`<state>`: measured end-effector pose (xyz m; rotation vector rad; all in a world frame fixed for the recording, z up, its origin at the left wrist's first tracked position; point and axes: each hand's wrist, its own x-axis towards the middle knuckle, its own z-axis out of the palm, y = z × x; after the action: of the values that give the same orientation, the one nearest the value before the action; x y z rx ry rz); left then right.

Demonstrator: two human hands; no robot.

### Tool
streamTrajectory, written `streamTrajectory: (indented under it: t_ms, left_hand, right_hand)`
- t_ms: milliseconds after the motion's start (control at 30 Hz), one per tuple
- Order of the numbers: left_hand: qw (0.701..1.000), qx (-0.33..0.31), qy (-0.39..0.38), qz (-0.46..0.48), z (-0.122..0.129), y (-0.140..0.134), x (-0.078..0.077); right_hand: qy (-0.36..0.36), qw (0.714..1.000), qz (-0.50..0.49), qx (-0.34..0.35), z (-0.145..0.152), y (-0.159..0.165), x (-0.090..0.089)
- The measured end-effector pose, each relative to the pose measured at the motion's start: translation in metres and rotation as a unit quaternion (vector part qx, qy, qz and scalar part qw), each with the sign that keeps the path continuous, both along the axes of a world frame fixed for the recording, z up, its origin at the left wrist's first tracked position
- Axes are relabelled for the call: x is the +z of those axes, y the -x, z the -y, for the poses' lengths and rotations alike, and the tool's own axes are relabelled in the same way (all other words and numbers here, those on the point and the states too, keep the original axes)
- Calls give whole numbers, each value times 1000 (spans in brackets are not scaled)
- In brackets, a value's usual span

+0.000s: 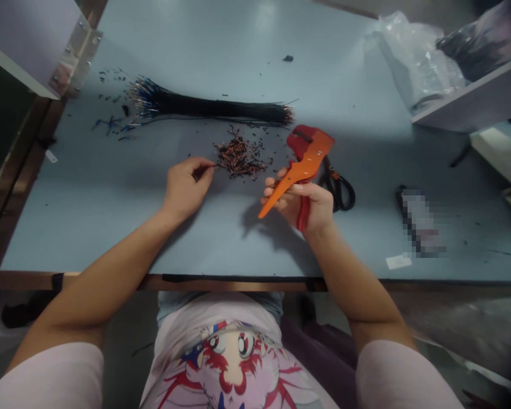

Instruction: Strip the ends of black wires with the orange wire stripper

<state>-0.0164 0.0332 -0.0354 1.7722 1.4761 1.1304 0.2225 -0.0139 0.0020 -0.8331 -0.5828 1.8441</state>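
Note:
My right hand [309, 201] is closed around a wire stripper [310, 162] with orange and red handles, its red head tilted up and away from me. At the left edge of a pile of short copper-coloured wire scraps [238, 156], my left hand [187, 184] pinches a thin dark wire between thumb and forefinger. Its far end merges with the pile, so its length is hidden. Beyond the pile lies a long bundle of black wires [221, 108], with blue ends at the left and coppery ends at the right.
Black-handled scissors [344, 190] lie partly behind my right hand. A blurred phone-like object [421, 221] and a white label [398, 262] are farther right. Clear plastic bags [426, 57] stand at the back right. A few loose blue-ended wires [111, 123] lie left of the bundle.

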Motion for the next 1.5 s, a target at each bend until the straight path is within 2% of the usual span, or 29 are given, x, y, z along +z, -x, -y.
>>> streamTrajectory:
  t_ms: [100,233,333,533,633,967,1300,1500]
  left_hand:
    - [1000,4,11,6,2,-3,1]
    - [1000,-1,-8,0,8,-8,8]
    - [1000,6,-24,4,12,-11,14]
    - [997,1,31,66,14,-11,15]
    - [996,-5,33,81,15,-11,15]
    - [998,-24,-46,39,27,-14,27]
    - [988,-48,-145,-8,27,-15,28]
    - [985,-63,-160,-25,28,-16,30]
  right_hand:
    - [-5,1000,6,-13,2,1,0]
    - [36,999,0,36,3,7,-7]
    - [54,996,31,61,4,10,-14]
    - [29,985,110,133,14,18,-16]
    - [13,979,144,146,19,22,-13]
    - [-28,974,124,186,23,23,-10]
    - [-91,961,154,212,23,26,-8]
    - [-120,950,179,225,23,25,-7]
